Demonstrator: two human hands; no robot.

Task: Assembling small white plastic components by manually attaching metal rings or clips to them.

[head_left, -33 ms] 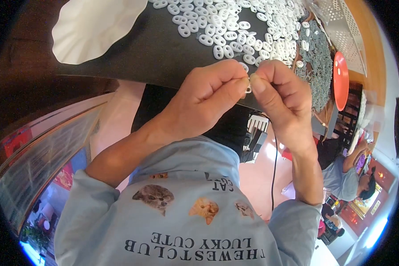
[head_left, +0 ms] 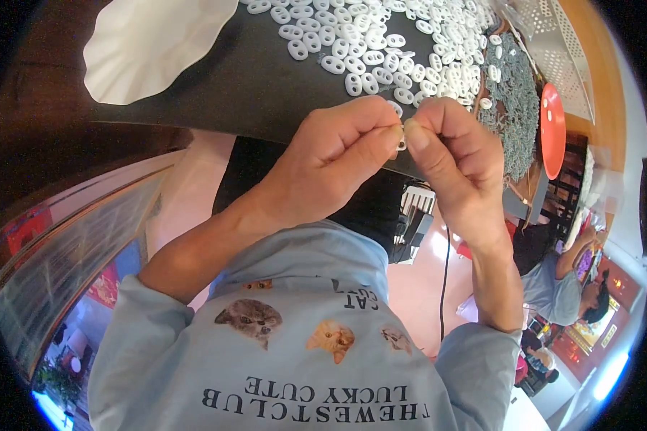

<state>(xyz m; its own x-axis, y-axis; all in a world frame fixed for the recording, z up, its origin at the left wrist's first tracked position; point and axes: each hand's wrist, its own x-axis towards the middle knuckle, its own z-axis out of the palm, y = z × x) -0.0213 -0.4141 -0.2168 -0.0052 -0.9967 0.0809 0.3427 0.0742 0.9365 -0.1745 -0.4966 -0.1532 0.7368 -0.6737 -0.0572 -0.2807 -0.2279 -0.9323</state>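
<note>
Bare left hand (head_left: 345, 154), fingers (head_left: 366, 113) curled, thumb pressed to forefinger; bare right hand (head_left: 456, 161), likewise pinched, thumb tips nearly meeting; bare left forearm (head_left: 208, 241) and right forearm (head_left: 497, 280) converging.

Left hand (head_left: 338, 154) and right hand (head_left: 464, 161) well lit, decently sharp. Tabletop (head_left: 259, 86) dark. White pieces (head_left: 453, 68) go near-blown at right. Glare spot on floor (head_left: 439, 246). Light strip (head_left: 612, 375) lower right clips. Heavy fisheye: glass panel (head_left: 79, 230) at left bends, corners black. Far-right background looks soft.
</note>
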